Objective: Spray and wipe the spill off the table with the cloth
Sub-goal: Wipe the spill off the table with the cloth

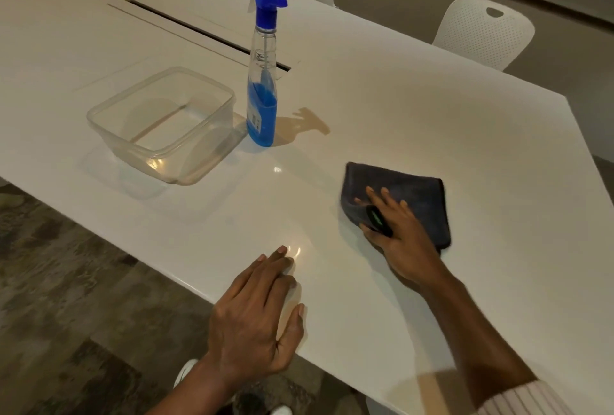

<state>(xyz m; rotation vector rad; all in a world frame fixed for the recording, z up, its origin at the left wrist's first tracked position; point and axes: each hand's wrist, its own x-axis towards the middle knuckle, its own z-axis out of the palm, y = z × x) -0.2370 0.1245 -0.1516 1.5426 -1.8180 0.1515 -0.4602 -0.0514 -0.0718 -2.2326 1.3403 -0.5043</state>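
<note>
1. The spill (307, 122), a tan puddle with ragged fingers at its far edge, is lying beyond and to the left of the right hand (395, 225), just right of the spray bottle (262, 89) and touching its base.
2. The right hand is pressing flat, fingers spread, on the dark grey cloth (412, 195); a small dark object with a green mark is showing at its thumb side, and I cannot tell whether it is being held.
3. The cloth is lying folded on the white bench (432, 122), near the spill but apart from it, so wiping looks to be calling for a push away and leftward.
4. The left hand (255, 311) is resting open and empty at the near bench edge; of the two hands it looks nearer the bottle, which is standing upright, roughly half full of blue liquid.
5. A clear empty tub (162, 122) is sitting just left of the bottle.
</note>
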